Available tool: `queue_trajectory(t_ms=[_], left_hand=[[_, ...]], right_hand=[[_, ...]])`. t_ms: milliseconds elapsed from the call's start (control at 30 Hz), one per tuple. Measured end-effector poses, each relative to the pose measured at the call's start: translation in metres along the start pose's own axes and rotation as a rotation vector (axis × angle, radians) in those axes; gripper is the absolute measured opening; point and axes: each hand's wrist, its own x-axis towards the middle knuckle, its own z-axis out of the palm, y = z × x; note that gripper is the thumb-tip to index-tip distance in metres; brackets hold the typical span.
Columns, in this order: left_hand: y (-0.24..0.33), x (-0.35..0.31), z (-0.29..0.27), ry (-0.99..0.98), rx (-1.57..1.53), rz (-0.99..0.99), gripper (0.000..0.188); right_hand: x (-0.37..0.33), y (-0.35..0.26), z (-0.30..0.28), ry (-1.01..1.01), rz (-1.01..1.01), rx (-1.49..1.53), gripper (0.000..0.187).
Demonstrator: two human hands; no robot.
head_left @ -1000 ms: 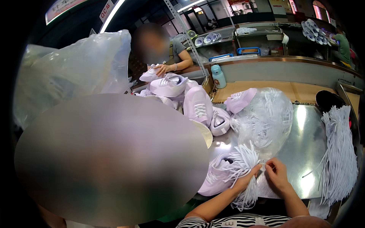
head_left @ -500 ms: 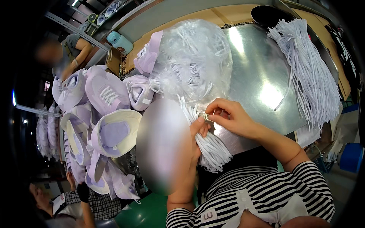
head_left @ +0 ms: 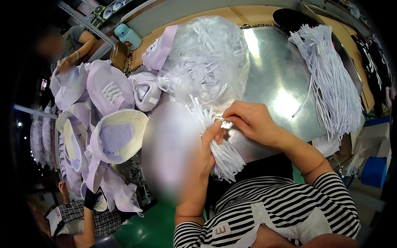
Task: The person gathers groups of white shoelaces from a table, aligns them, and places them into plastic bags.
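My left hand (head_left: 211, 138) is closed round a folded bundle of white shoelaces (head_left: 228, 161), whose loose ends fan out below the fist and poke up above it. At the bundle's middle, my right hand (head_left: 250, 122) pinches a small pale, shiny strip (head_left: 225, 124) that looks like a tie; its exact kind is too small to make out. Beyond both hands sits a clear plastic bag (head_left: 206, 62) stuffed with more white laces. A blurred oval patch hides what lies just left of my left hand.
Lilac shoe uppers (head_left: 108, 89) are heaped on the left. A big sheaf of white laces (head_left: 333, 82) lies on the metal tabletop (head_left: 273, 74) at right. At the back left stands a light-blue bottle (head_left: 127, 36). Two co-workers are at the left, one with a black-gloved hand (head_left: 92, 199).
The whole view has shifted slightly. My right fingers have drawn closer together on the pale strip, while my left hand keeps its hold. The co-workers' hands at left have moved on the uppers.
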Motion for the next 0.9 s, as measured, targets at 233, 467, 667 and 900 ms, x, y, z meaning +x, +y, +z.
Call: queue_trajectory(t_ms=[233, 467, 667, 900], left_hand=[[0.001, -0.007, -0.004, 0.028, -0.027, 0.056, 0.026], [0.003, -0.027, 0.005, 0.057, 0.242, 0.218, 0.02], [0.001, -0.032, 0.015, 0.081, 0.311, 0.257, 0.013], [0.008, -0.038, 0.021, 0.132, 0.883, 0.393, 0.017]], right_hand=[[-0.004, -0.009, -0.006, 0.031, 0.056, -0.053, 0.008], [-0.01, -0.014, -0.008, -0.026, 0.089, 0.075, 0.007], [-0.015, -0.028, -0.009, -0.036, 0.111, 0.13, 0.006], [-0.021, -0.028, -0.01, -0.084, 0.331, 0.385, 0.012]])
